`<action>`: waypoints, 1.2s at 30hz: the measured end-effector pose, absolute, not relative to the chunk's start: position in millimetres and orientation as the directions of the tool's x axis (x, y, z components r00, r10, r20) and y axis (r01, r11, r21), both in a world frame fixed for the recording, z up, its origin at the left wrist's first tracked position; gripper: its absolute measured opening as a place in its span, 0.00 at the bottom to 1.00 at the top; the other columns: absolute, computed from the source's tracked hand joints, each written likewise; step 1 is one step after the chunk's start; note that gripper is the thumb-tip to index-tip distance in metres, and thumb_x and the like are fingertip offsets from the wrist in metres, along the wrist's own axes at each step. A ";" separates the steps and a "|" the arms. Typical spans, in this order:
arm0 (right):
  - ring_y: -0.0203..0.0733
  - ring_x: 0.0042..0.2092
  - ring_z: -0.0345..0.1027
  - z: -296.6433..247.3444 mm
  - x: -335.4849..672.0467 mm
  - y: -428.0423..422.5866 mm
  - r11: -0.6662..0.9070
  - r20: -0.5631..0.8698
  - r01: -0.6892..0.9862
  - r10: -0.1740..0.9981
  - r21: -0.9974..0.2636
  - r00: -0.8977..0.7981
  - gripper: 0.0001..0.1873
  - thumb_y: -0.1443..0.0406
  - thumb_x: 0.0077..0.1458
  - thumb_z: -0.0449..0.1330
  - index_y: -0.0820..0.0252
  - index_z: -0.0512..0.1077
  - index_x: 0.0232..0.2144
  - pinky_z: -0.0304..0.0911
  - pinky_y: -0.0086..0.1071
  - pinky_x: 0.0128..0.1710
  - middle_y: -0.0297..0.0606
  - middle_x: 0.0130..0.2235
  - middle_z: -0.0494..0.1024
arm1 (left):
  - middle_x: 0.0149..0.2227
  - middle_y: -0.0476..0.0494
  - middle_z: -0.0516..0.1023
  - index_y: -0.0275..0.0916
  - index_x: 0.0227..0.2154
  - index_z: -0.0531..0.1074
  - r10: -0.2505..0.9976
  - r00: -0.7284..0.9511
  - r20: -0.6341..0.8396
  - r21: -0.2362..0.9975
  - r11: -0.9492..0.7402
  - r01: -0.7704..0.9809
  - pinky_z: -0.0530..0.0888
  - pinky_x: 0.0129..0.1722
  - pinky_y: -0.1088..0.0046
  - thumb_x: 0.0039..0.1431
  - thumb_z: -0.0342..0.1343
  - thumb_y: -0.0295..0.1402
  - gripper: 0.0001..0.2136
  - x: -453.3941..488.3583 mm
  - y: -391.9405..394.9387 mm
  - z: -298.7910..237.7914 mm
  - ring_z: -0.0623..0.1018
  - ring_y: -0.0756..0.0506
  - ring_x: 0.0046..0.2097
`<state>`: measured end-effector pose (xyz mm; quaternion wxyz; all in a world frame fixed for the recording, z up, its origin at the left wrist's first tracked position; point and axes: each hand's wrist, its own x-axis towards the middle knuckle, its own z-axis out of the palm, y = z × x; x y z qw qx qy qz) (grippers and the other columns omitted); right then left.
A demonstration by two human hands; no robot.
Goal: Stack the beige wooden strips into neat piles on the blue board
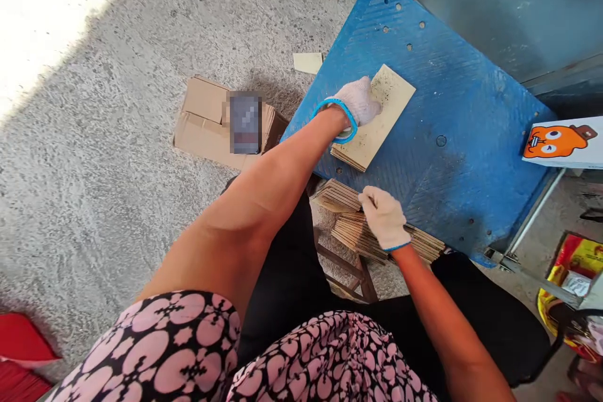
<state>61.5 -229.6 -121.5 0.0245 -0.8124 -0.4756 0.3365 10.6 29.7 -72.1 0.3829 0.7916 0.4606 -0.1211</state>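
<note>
A thin stack of pale yellow rectangular boards (386,119) lies on the blue table (452,157), with dark specks strewn over the top board's far end. On that top board rests my left hand (360,100), in a white knit glove with a blue cuff. Its fingers are curled together, and whatever they may hold is hidden. My right hand (384,217), also gloved, is closed just off the table's near edge. Beneath it sit bundles of brown boards (360,235), seen edge-on. I cannot make out anything between the right fingers.
A cardboard box (202,113) with a blurred dark phone-like object (245,124) on it stands left on the concrete floor. A loose pale board (308,63) lies by the table. At right are a white box with an orange cartoon (560,141) and a red-yellow bag (572,257).
</note>
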 end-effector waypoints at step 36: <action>0.48 0.44 0.73 -145.3 -21.0 -260.7 -0.212 -0.626 0.976 0.768 -0.048 0.136 0.15 0.58 0.71 0.50 0.56 0.76 0.41 0.63 0.36 0.41 0.45 0.41 0.78 | 0.57 0.35 0.76 0.33 0.62 0.68 0.576 0.716 -0.393 0.678 -0.344 0.649 0.70 0.55 0.64 0.68 0.52 0.41 0.24 -19.3 -2.2 -15.1 0.74 0.36 0.57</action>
